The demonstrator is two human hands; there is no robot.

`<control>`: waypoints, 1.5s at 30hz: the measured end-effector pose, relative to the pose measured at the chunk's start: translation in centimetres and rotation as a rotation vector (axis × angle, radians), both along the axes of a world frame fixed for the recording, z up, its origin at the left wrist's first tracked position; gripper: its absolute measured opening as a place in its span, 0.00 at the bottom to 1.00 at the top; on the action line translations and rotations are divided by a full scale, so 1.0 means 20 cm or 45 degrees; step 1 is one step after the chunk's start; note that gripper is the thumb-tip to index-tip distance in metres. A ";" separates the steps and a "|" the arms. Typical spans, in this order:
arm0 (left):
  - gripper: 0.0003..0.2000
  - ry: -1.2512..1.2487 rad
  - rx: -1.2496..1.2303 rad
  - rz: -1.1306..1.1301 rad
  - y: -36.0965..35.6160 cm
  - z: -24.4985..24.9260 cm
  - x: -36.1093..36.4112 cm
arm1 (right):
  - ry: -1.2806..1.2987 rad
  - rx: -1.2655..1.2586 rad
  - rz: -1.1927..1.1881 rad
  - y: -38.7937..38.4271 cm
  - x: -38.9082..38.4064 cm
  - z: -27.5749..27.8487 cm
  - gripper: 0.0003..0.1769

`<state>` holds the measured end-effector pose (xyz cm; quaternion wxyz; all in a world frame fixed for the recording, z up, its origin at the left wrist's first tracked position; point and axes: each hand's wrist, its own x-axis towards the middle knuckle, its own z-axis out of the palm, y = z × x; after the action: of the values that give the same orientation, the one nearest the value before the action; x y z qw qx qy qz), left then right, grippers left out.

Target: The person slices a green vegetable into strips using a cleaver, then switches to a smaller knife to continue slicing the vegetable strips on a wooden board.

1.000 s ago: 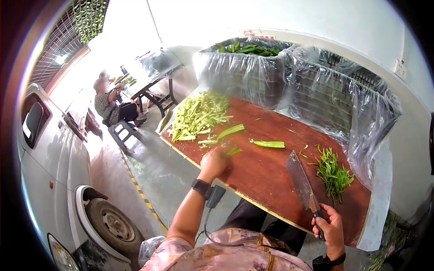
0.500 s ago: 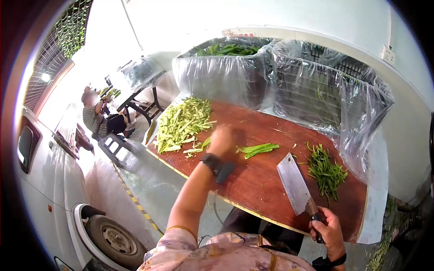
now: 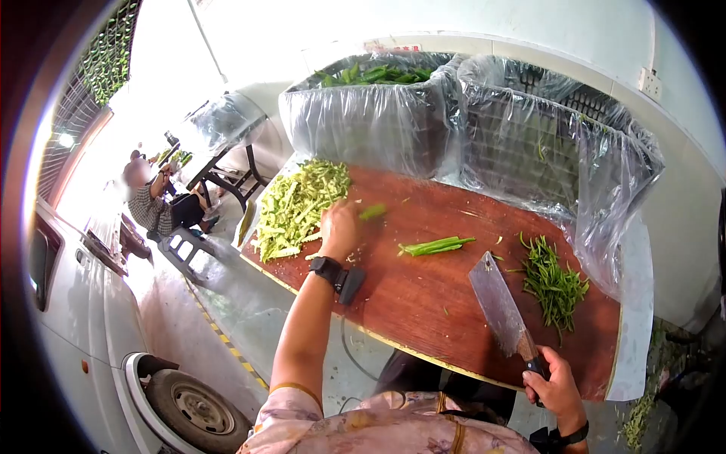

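My left hand (image 3: 339,228) reaches across the brown table (image 3: 423,303) to the edge of a pile of pale green cut pieces (image 3: 296,204). It holds a short green stalk piece (image 3: 372,212) that sticks out to its right. My right hand (image 3: 558,389) grips the handle of a cleaver (image 3: 499,306), whose blade lies low over the table near the front edge. A few long green stalks (image 3: 437,245) lie in the middle of the table. A heap of thin dark green strips (image 3: 556,284) lies to the right of the blade.
Two plastic-lined crates stand at the back of the table, the left crate (image 3: 363,113) full of greens, the right crate (image 3: 552,151) nearly bare. A white vehicle (image 3: 98,333) is parked at the left. Another person (image 3: 151,204) sits at a far table.
My left hand moved left from beside the stalks at mid-table to the pale green pile, carrying a short piece. The cleaver stayed in my right hand with little movement.
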<state>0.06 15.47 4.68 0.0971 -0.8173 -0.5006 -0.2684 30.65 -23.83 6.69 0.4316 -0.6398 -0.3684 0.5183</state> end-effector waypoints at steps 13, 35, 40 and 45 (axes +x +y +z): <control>0.08 0.133 0.165 -0.308 -0.34 0.07 0.07 | -0.071 -0.051 0.030 0.04 -0.01 0.01 0.19; 0.14 0.084 -0.277 -1.313 -0.76 -0.13 0.53 | -0.763 0.213 -0.012 -0.06 0.06 -0.09 0.09; 0.13 0.062 -0.302 -1.225 -0.85 -0.13 0.52 | -0.815 0.214 0.068 -0.01 0.04 0.01 0.14; 0.11 0.190 -0.275 -1.186 -0.84 -0.11 0.49 | -0.809 0.197 0.025 -0.01 0.05 0.03 0.15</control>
<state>9.86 -1.37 2.52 -0.0830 -0.9770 -0.0981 -0.1704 31.65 -23.97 7.32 0.3373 -0.7312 -0.5293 0.2672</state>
